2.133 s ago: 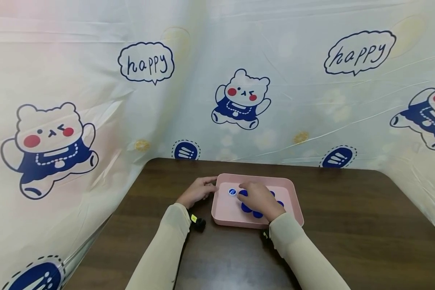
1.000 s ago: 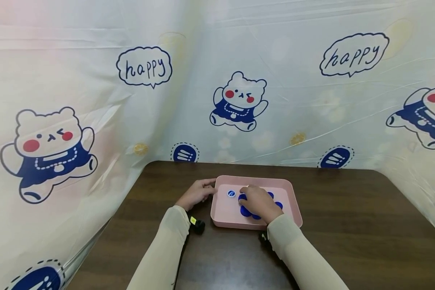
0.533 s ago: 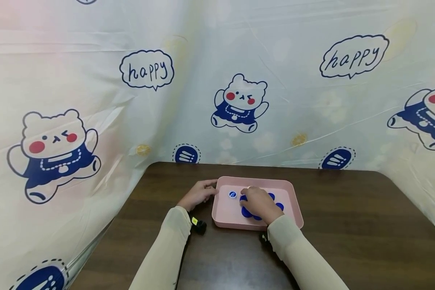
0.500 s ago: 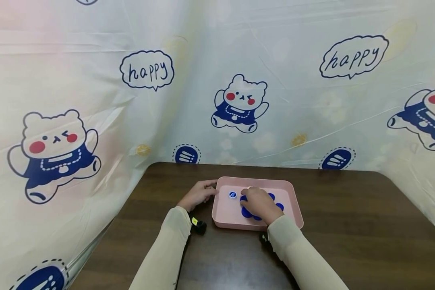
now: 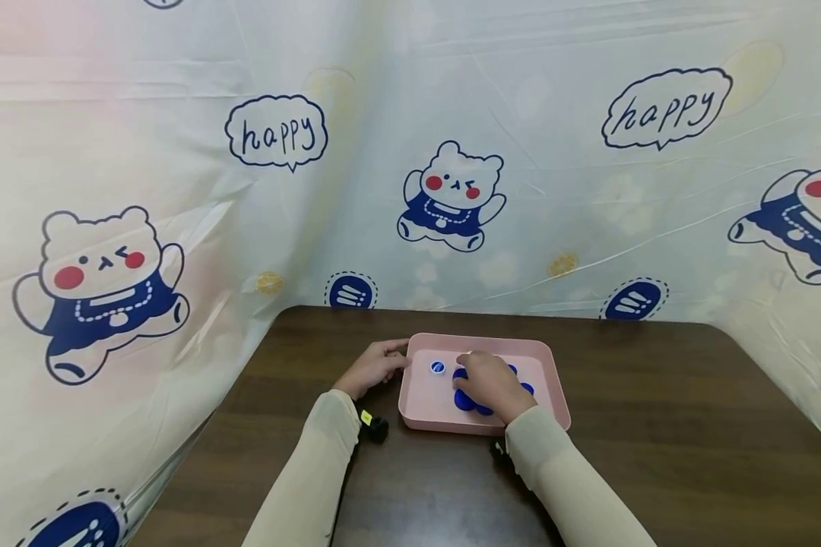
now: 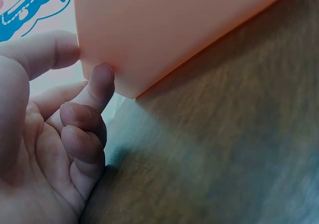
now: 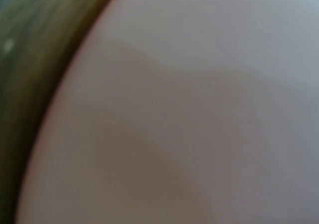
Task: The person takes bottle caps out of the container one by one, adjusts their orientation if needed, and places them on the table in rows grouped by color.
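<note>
Several blue discs (image 5: 464,400) lie in a pink tray (image 5: 427,414) on the table. My right hand (image 5: 496,385) reaches over them with its fingers bent down, thumb and forefinger around one blue disc (image 5: 459,374). The back of this hand hides part of the group. A small round piece with a white ring and blue middle (image 5: 438,368) lies apart near the tray's left side. My left hand (image 5: 372,367) touches the outside of that side; in the left wrist view, its fingertips (image 6: 102,77) meet the tray's wall (image 6: 144,30). The right wrist view is a blur of pink tray.
The dark wooden table (image 5: 636,410) extends around the tray on all sides. Behind it hangs a pale curtain (image 5: 554,205) with printed bears and "happy" bubbles. A black strap piece (image 5: 375,429) with a yellow tag sits at the left wrist.
Since the oldest frame, my right hand has shifted slightly right and nearer over the discs, and a bit of white shows behind its forefinger. My left hand stays at the tray's side.
</note>
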Demonstrator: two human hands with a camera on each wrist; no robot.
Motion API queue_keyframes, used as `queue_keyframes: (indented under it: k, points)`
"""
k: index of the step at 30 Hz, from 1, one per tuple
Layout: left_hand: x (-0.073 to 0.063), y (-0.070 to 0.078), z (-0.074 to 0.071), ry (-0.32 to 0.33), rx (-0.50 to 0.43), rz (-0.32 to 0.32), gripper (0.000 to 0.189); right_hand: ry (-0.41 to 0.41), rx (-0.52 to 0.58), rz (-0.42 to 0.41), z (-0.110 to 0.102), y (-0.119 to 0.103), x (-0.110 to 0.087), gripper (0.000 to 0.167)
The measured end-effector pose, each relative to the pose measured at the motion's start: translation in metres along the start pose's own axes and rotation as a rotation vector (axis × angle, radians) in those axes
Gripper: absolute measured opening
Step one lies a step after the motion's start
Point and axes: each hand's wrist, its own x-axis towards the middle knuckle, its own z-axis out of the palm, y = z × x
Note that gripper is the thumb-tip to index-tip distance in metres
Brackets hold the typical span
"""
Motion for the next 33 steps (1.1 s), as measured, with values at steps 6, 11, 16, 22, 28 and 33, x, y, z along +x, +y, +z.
queue_keyframes:
  k: [6, 11, 16, 22, 28, 33]
  points:
    - [-0.0046, -0.0004, 0.0005, 0.022, -0.015, 0.006, 0.051, -0.012, -0.009, -0.018, -0.0008, -0.0009, 0.0022, 0.047]
    - [-0.0047, 0.0007, 0.0009, 0.034, -0.017, -0.003, 0.049, -0.024, -0.016, -0.002, -0.0023, -0.0019, 0.0044, 0.047]
    - [-0.0004, 0.0019, 0.0019, 0.022, -0.002, -0.002, 0.05, -0.029, -0.005, 0.03, -0.0033, -0.0008, 0.0027, 0.049]
    - [0.001, 0.0049, 0.0015, 0.025, 0.006, -0.03, 0.05, -0.033, 0.021, 0.041, -0.0041, -0.0001, 0.0026, 0.05]
    - [0.0012, 0.0089, 0.0004, 0.029, 0.007, -0.043, 0.051, -0.036, 0.02, 0.033, -0.0049, 0.0005, 0.0068, 0.048]
    - [0.0013, 0.0059, 0.002, 0.025, 0.003, -0.065, 0.05, -0.046, 0.019, 0.032, -0.0049, 0.0013, 0.0063, 0.048]
